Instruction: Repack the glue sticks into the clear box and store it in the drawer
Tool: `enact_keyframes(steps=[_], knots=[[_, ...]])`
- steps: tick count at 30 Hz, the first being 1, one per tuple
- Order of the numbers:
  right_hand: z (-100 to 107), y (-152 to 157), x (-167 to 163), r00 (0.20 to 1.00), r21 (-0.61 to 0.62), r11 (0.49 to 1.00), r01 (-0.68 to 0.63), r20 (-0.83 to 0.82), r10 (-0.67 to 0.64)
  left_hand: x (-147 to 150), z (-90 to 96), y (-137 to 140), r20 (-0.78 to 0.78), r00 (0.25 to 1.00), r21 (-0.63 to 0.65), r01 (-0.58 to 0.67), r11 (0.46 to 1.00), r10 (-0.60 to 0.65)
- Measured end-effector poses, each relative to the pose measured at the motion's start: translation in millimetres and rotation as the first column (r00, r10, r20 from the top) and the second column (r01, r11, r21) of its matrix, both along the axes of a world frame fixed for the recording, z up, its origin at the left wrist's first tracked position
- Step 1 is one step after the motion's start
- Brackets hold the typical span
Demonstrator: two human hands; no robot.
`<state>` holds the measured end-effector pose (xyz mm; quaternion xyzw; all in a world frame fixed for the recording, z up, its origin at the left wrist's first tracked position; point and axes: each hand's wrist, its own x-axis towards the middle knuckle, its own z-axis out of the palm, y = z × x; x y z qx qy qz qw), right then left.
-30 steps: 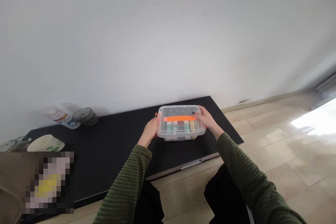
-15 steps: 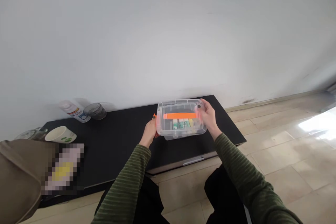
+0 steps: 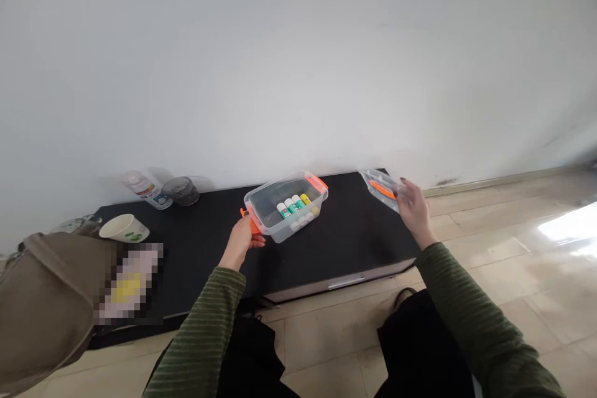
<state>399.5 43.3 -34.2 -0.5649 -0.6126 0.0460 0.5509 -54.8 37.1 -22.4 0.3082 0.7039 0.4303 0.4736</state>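
My left hand (image 3: pixel 241 237) grips a clear plastic box (image 3: pixel 280 233) by its orange clasp at the left end. The box has no lid on and is tilted slightly. Inside it lie several small tubes (image 3: pixel 291 206) with white tops, green and white bodies, and one yellow. Off to the right, my right hand (image 3: pixel 413 208) pinches the clear lid (image 3: pixel 373 180), which has an orange handle strip and is held on edge above the right end of the black cabinet (image 3: pixel 345 230). The lid is blurred by motion.
At the cabinet's left end stand a paper cup (image 3: pixel 125 228), a dark glass (image 3: pixel 181 191) and a white bottle (image 3: pixel 147 189) near the wall. A brown bag (image 3: pixel 51 305) and a pixelated item (image 3: pixel 128 286) lie in front of them. Tiled floor (image 3: pixel 504 261) lies to the right.
The lid has come off the box and moved right in my right hand, turning on edge. My left hand has moved left with the box, whose tubes now show plainly.
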Motion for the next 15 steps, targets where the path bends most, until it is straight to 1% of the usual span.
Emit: enact_keyframes(steps=[1, 2, 3, 4, 5, 6, 7, 8, 9, 10, 12, 13, 15], knots=[[-6.9, -1.9, 0.7, 0.989, -0.055, 0.998, -0.041, 0.139, 0.049, -5.6, -2.3, -3.3, -0.077, 0.997, -0.004, 0.019, 1.000, -0.019], [-13.0, -4.0, 1.5, 0.959, -0.105, 0.991, -0.088, 0.259, 0.113, -10.5, -4.1, -7.2, -0.176, 0.984, 0.007, 0.038, 0.999, -0.036], [-18.1, -6.4, 2.4, 0.918, -0.152, 0.979, -0.134, 0.353, 0.181, -14.4, -5.2, -11.7, -0.294, 0.955, 0.038, 0.054, 0.998, -0.040], [-22.0, -9.5, 3.0, 0.876, -0.196, 0.966, -0.169, 0.419, 0.238, -17.2, -5.3, -16.6, -0.419, 0.907, 0.091, 0.072, 0.993, -0.027], [-24.8, -13.3, 3.1, 0.844, -0.237, 0.954, -0.185, 0.459, 0.278, -18.6, -4.5, -21.7, -0.540, 0.842, 0.161, 0.096, 0.982, 0.006], [-26.4, -17.8, 2.5, 0.828, -0.269, 0.946, -0.180, 0.477, 0.294, -18.6, -2.8, -26.8, -0.641, 0.766, 0.237, 0.135, 0.962, 0.050], [-26.8, -22.9, 1.0, 0.832, -0.292, 0.943, -0.159, 0.475, 0.287, -17.2, -0.6, -31.7, -0.715, 0.692, 0.308, 0.192, 0.932, 0.094], [-26.1, -28.1, -1.4, 0.846, -0.307, 0.942, -0.133, 0.460, 0.269, -14.6, 1.8, -36.3, -0.765, 0.632, 0.363, 0.265, 0.893, 0.123], [-24.6, -33.0, -4.5, 0.863, -0.318, 0.942, -0.108, 0.440, 0.247, -11.1, 4.0, -40.4, -0.797, 0.588, 0.396, 0.344, 0.851, 0.133], [-22.4, -37.2, -8.3, 0.878, -0.324, 0.942, -0.087, 0.421, 0.226, -7.1, 5.6, -44.0, -0.821, 0.558, 0.407, 0.420, 0.811, 0.123], [-16.5, -42.4, -17.0, 0.894, -0.323, 0.944, -0.070, 0.399, 0.203, 0.6, 6.7, -49.8, -0.858, 0.510, 0.378, 0.543, 0.750, 0.062], [-13.1, -43.0, -21.9, 0.895, -0.318, 0.945, -0.074, 0.398, 0.204, 3.8, 6.2, -52.0, -0.871, 0.491, 0.355, 0.581, 0.732, 0.033], [-5.8, -40.3, -33.4, 0.890, -0.301, 0.949, -0.093, 0.402, 0.215, 8.3, 4.4, -55.2, -0.885, 0.466, 0.319, 0.617, 0.720, -0.007]])
